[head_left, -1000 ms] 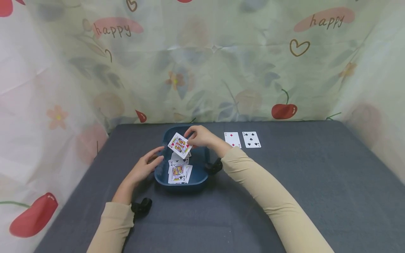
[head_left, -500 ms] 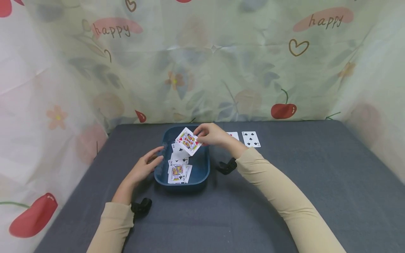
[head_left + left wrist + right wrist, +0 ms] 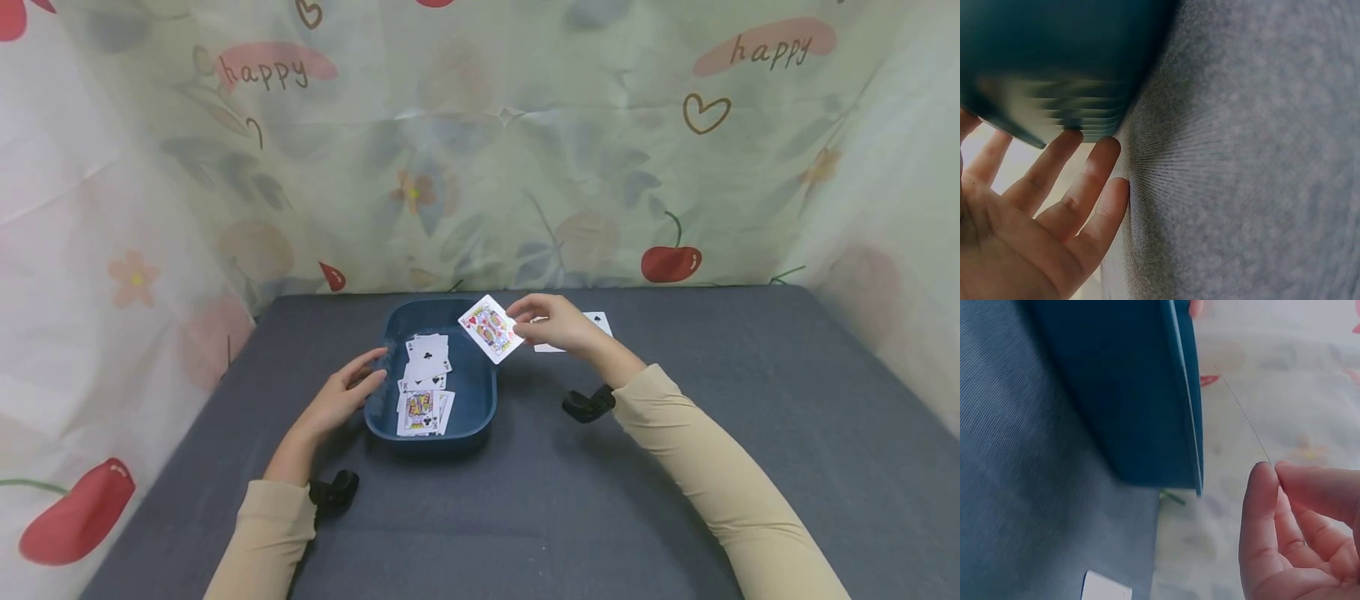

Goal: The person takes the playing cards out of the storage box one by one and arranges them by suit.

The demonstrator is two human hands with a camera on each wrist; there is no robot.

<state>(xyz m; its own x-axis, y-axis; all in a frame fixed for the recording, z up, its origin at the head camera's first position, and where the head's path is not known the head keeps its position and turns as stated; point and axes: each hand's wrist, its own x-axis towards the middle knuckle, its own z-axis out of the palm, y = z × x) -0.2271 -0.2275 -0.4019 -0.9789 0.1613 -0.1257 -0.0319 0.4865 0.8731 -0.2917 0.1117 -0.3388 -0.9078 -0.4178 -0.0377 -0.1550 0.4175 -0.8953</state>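
Note:
My right hand (image 3: pixel 558 323) pinches a king of hearts playing card (image 3: pixel 487 327) by its right edge, face up, over the right rim of a dark blue tray (image 3: pixel 476 408). In the right wrist view the card (image 3: pixel 1244 417) is edge-on, a thin line between thumb and finger. My left hand (image 3: pixel 343 400) rests at the tray's left side, fingers spread; the left wrist view has its fingertips (image 3: pixel 1108 149) against the tray wall. Inside the tray lie overlapping cards: a club card (image 3: pixel 427 357) toward the back and a king of clubs (image 3: pixel 420 411) at the front.
Two cards lie face up on the grey cloth right of the tray, both partly covered by my right hand: a spade card (image 3: pixel 600 323) and another card (image 3: pixel 549 348). A patterned curtain (image 3: pixel 495 192) encloses the table behind and at the sides.
My right hand has carried the king of hearts rightward from over the tray's middle to its right rim, uncovering the cards beneath. My left hand has stayed in place.

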